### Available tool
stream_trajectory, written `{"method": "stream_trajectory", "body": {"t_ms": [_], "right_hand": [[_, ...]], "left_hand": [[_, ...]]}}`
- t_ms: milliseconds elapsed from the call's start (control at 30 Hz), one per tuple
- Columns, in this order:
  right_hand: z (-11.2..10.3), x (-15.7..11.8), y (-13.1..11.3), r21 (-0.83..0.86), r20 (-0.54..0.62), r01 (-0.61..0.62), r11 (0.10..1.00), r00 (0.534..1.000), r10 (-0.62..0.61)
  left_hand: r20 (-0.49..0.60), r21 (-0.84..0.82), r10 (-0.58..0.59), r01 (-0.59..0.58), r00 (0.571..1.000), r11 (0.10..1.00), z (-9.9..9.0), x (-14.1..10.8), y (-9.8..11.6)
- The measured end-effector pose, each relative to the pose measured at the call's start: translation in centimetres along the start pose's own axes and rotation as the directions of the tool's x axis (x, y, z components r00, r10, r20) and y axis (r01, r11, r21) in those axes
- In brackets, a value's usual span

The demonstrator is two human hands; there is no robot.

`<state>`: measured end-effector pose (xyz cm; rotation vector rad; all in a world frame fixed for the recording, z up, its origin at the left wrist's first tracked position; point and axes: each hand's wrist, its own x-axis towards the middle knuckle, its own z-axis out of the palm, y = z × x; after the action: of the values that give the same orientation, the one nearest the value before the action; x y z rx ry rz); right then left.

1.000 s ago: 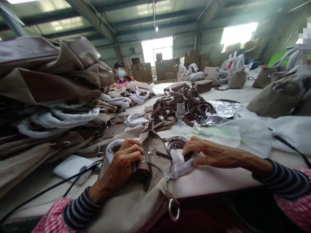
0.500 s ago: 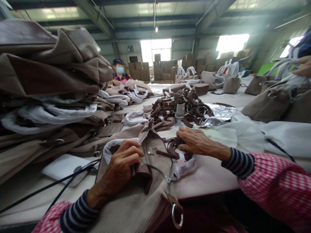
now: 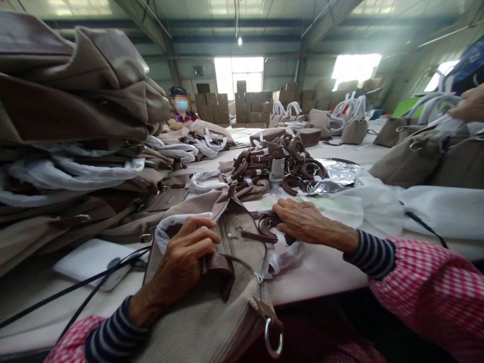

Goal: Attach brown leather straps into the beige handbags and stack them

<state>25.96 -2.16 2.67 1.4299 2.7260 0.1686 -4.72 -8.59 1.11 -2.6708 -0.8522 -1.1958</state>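
A taupe ribbed handbag [image 3: 196,322] lies on its side in front of me, its zipper [image 3: 259,278] undone and its mouth spread open. My left hand [image 3: 185,252] is closed on the bag's near edge, beside a brown leather flap [image 3: 223,275] and a white-wrapped handle [image 3: 162,234]. Just right of the opening, my right hand [image 3: 302,222] has its fingers curled over a coiled brown shoulder strap [image 3: 267,225]. The strap's flat end reaches over the bag's lining. A second wrapped handle [image 3: 285,257] lies under the right hand. The fingertips of that hand are partly hidden.
A tall stack of bags [image 3: 75,96] rises on the left, above a white flat device [image 3: 94,262] and black cords. Beyond my bag lies a heap of coiled straps [image 3: 280,166]. White sheets [image 3: 434,206] cover the right side. Another person's hand [image 3: 471,105] holds bags there.
The whole view has shifted slightly. Both hands keep their places on the bag and strap, with the right hand's fingers settled a little closer around the coil.
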Motion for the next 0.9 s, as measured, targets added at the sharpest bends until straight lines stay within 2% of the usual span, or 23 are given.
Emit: {"method": "stream_trajectory", "body": {"t_ms": [200,333,400,500,567,633,733,800,900], "right_hand": [[0.6,0.0,0.2,0.067,-0.046,-0.003,0.998,0.999,0.006],[0.8,-0.1,0.8,0.177,-0.155,-0.032,0.984,0.986,0.06],[0.2,-0.1,1.3,0.238,-0.278,0.01,0.971,0.959,0.059],[-1.7,0.4,1.9,0.333,-0.474,0.119,0.935,0.878,0.057],[-3.0,1.3,1.8,0.406,-0.529,0.201,0.892,0.847,0.05],[-3.8,2.6,1.1,0.475,-0.517,0.284,0.833,0.856,0.003],[-3.4,4.7,-1.2,0.488,-0.36,0.389,0.781,0.905,-0.225],[-2.3,6.0,-2.9,0.433,-0.225,0.427,0.794,0.904,-0.364],[-0.8,7.3,-4.4,0.329,-0.152,0.42,0.846,0.908,-0.391]], "left_hand": [[0.053,-0.037,-0.019,0.021,0.998,0.999,0.6,-0.4,-0.7],[0.052,-0.046,-0.034,0.037,0.998,0.998,0.6,-0.5,-0.6],[0.051,-0.051,-0.042,0.044,0.998,0.998,0.6,-0.4,-0.5],[0.035,-0.038,-0.028,0.03,0.999,0.999,0.4,-0.3,-0.2],[0.024,-0.017,-0.014,0.015,1.0,1.0,0.2,0.0,0.0],[0.023,-0.001,0.003,-0.003,1.0,1.0,0.0,0.5,0.2],[0.04,0.021,0.037,-0.038,0.998,0.999,-0.5,1.8,0.4],[0.052,0.025,0.064,-0.065,0.997,0.998,-0.9,2.8,0.4],[0.07,-0.004,0.094,-0.094,0.993,0.996,-1.4,4.2,0.4]]}}
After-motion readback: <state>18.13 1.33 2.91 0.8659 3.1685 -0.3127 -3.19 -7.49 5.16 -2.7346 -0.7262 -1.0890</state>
